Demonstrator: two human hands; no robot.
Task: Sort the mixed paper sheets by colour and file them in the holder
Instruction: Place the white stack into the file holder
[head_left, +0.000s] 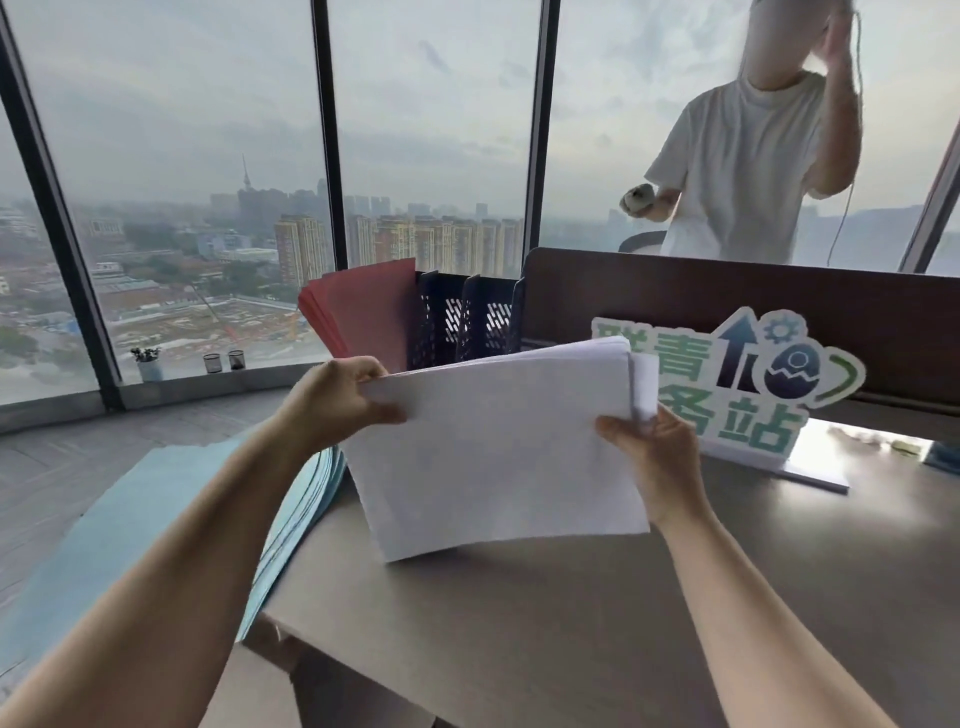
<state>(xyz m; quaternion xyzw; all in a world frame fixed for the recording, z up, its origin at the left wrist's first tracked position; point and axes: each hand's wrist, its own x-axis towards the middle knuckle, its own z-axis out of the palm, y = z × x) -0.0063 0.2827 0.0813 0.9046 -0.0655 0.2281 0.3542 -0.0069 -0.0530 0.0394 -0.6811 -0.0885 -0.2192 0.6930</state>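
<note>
A thick stack of white sheets (498, 447) is held above the grey table, tilted toward me. My left hand (337, 397) grips its upper left corner. My right hand (652, 467) grips its right edge, thumb on top. Behind the stack stands the black slotted file holder (467, 317). Red sheets (363, 312) stand in its leftmost slot; the other slots I can see look empty. A pile of light blue sheets (171, 519) lies at the table's left edge, partly under my left forearm.
A green and white cut-out sign (753, 389) stands on the table (623, 623) to the right of the holder. A dark partition (727, 291) runs behind it, with a person in a white shirt (748, 166) beyond. Large windows fill the left side.
</note>
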